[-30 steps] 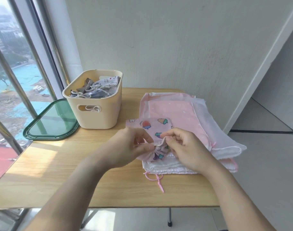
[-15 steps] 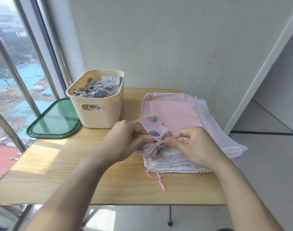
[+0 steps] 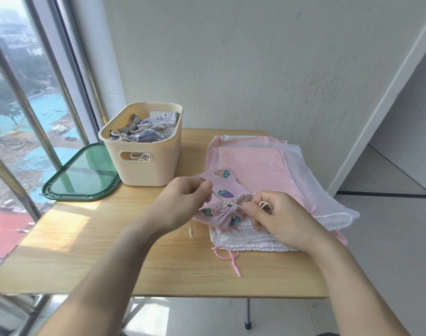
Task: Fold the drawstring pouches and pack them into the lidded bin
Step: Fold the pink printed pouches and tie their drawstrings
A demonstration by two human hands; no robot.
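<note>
Just right of the frame's centre, the left hand (image 3: pixel 182 204) pinches one end of a cream cord (image 3: pixel 227 203) between thumb and curled fingers, with a corner of the strawberry pouch (image 3: pixel 221 209) tucked under the same grip. The right hand (image 3: pixel 277 219), just beside it on the right, has its fingers curled round the cord's other end, a small loop of it showing by the knuckles. Between the two hands the cord forms a knot at the pouch's gathered mouth. The pouch is pale lilac with a strawberry print and is held just above a stack of cloth bags (image 3: pixel 262 170), pink and white, which lies on the right half of the wooden table (image 3: pixel 85 251). A pink cord (image 3: pixel 229 259) trails from the stack's near edge onto the tabletop. Left of the stack, toward the upper middle of the frame, stands the cream bin (image 3: pixel 146 163), open, with several pouches and their cords bunched inside; one cord shows through the handle slot. The green lid (image 3: pixel 83 175) lies flat on the table, touching or just beside the bin's left side, next to the window (image 3: pixel 25 105) at the left of the frame.
</note>
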